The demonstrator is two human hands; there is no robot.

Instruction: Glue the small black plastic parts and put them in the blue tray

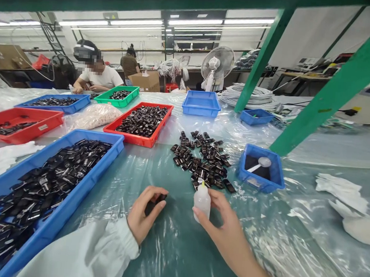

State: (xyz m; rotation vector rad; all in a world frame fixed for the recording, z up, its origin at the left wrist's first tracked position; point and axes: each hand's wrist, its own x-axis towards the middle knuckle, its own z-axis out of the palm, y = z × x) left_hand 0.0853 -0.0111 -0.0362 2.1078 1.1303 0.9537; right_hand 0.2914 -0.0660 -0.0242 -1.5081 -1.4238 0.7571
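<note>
My left hand point(145, 211) is closed on a small black plastic part point(161, 198), mostly hidden by the fingers. In my right hand point(222, 219) is a translucent white squeeze bottle point(202, 201) with a yellow tip, upright, the thumb and fingers around its sides. Just beyond the bottle lies a loose pile of glossy black parts point(202, 156) on the plastic-covered table point(177, 247). To the right of the pile stands a small blue bin point(260, 187) with dark contents and a clear scoop point(263, 163) in it.
A long blue bin point(107, 167) full of black parts stands at left. Behind it are red trays point(145, 142), a green tray point(133, 93) and a blue tray point(201, 110). A green post point(327, 93) slants down at right. A co-worker point(97, 71) sits across the table.
</note>
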